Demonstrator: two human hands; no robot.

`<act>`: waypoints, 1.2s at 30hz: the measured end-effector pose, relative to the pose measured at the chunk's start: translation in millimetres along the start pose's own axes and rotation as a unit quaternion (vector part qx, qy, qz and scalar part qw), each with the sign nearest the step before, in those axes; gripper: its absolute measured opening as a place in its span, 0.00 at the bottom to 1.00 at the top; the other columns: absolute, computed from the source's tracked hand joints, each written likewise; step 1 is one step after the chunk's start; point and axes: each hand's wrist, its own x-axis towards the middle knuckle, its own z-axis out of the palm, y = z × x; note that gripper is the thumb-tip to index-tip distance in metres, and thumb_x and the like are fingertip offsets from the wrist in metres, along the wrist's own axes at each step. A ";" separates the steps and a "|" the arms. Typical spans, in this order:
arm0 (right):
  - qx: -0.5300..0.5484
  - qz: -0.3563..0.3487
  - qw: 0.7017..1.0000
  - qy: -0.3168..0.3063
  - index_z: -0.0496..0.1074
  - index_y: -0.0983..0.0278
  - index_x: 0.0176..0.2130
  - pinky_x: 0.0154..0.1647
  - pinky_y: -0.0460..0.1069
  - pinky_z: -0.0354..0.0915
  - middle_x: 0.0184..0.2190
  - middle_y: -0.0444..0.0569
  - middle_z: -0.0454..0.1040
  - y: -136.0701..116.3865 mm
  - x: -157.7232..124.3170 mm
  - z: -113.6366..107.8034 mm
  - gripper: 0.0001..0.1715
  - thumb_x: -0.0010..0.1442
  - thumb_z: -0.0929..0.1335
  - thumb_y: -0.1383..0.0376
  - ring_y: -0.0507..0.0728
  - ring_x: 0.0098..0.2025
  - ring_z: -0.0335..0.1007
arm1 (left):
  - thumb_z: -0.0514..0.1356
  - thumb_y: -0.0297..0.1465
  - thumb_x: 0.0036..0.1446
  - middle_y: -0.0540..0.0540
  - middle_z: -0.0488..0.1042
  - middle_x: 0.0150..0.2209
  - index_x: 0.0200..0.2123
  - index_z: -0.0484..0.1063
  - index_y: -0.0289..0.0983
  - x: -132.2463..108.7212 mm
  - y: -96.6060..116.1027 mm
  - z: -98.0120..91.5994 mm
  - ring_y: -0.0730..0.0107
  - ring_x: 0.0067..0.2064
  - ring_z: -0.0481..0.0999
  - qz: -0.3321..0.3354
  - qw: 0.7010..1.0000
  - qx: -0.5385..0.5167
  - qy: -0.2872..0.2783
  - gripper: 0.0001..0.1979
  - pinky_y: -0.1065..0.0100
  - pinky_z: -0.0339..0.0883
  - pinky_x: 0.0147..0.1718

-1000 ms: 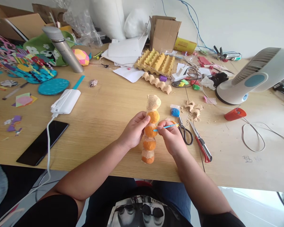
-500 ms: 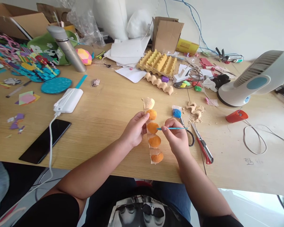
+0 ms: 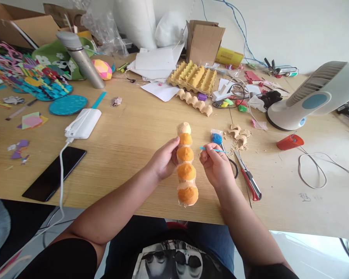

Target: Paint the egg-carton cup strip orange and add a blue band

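My left hand (image 3: 166, 157) is closed on the left side of an egg-carton strip (image 3: 186, 172), its thumb on the upper part. The strip is a row of bumps: the topmost is pale and bare, the others are covered in orange. To its right, my right hand (image 3: 216, 164) pinches a thin blue stick-like tool (image 3: 218, 150), whose tip points left and stands apart from the strip. Just beyond that hand lie a blue lump in clear wrapping (image 3: 216, 137) and black-handled scissors (image 3: 235, 168), partly hidden by the hand.
A red utility knife (image 3: 251, 182) and torn carton scraps (image 3: 239, 135) lie to the right, near an orange cup (image 3: 290, 142) and a white fan (image 3: 305, 97). Farther back are a yellow egg tray (image 3: 193, 79) and another carton strip (image 3: 194, 102). A phone (image 3: 55, 174) lies left.
The blue tool has drawn back from the strip, up and to the right. My left hand has turned the strip so its orange bumps face me more fully.
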 end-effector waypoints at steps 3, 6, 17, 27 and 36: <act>-0.010 -0.008 0.999 -0.032 0.72 0.58 0.33 0.33 0.49 0.62 0.25 0.41 0.71 -2.3 -5.8 2.4 0.27 0.49 0.84 0.48 0.53 0.29 0.64 | 0.72 0.41 0.63 0.49 0.78 0.33 0.37 0.77 0.41 -0.6 0.6 0.4 0.70 0.31 0.75 -0.005 1.000 0.003 0.002 0.12 0.68 0.69 0.32; -0.067 -0.023 0.994 -0.079 0.73 0.57 0.33 0.35 0.51 0.65 0.25 0.43 0.75 -3.2 -11.8 3.4 0.25 0.53 0.83 0.47 0.54 0.29 0.67 | 0.71 0.44 0.63 0.48 0.78 0.33 0.37 0.76 0.40 -1.9 0.5 2.1 0.69 0.32 0.76 -0.015 1.000 0.001 -0.007 0.14 0.67 0.71 0.33; -0.185 -0.081 0.976 -0.083 0.75 0.58 0.30 0.34 0.52 0.65 0.29 0.45 0.74 -1.5 -16.3 6.8 0.24 0.55 0.82 0.45 0.56 0.32 0.67 | 0.69 0.41 0.66 0.48 0.78 0.34 0.38 0.78 0.39 -3.9 2.3 4.2 0.70 0.33 0.78 -0.029 0.999 -0.018 -0.017 0.12 0.69 0.73 0.34; -0.270 -0.178 0.943 -0.077 0.73 0.57 0.30 0.33 0.53 0.62 0.27 0.45 0.73 2.3 -18.3 5.0 0.18 0.61 0.80 0.53 0.56 0.31 0.65 | 0.70 0.42 0.65 0.47 0.80 0.35 0.39 0.78 0.38 -5.1 2.5 2.9 0.68 0.36 0.79 -0.056 0.998 -0.028 -0.016 0.13 0.66 0.76 0.39; -0.311 -0.237 0.916 -0.085 0.72 0.56 0.29 0.34 0.55 0.64 0.27 0.46 0.74 -2.2 -19.6 6.2 0.17 0.64 0.77 0.55 0.57 0.30 0.66 | 0.70 0.42 0.65 0.47 0.80 0.35 0.39 0.78 0.39 -4.6 2.8 2.2 0.67 0.35 0.80 -0.066 0.997 -0.023 -0.026 0.12 0.65 0.76 0.38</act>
